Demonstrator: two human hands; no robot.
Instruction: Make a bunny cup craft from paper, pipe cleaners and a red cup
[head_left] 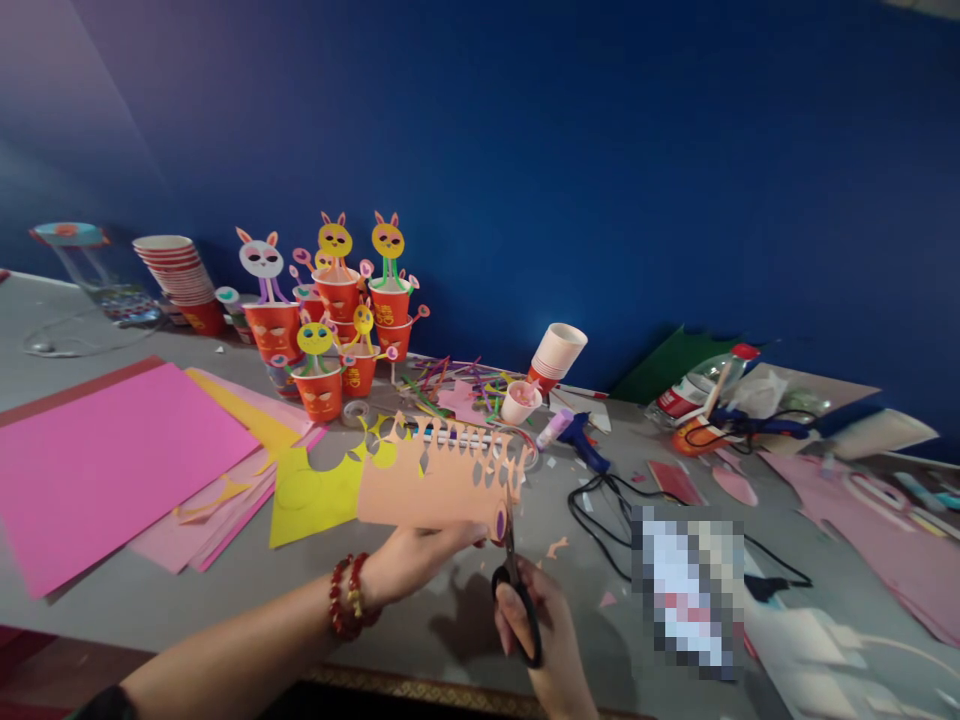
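Head view: the left grip (420, 558) pinches the peach sheet (427, 490) near its lower right edge, and the sheet stands up above that grip, its top edge cut into a ragged fringe. Two bracelets (346, 598) circle the wrist behind it. The right grip (546, 612) is closed around the handles of the scissors (531, 625), whose blades point up from it to the sheet's right end, beside a purple oval (500, 520). Scraps (557, 547) lie on the tabletop (255, 575) just beyond the right grip. Left of the left grip is a yellow sheet (304, 500); farther left, a pink sheet (135, 450). Beyond both grips stand red cups (316, 395) and a glue gun (587, 442).
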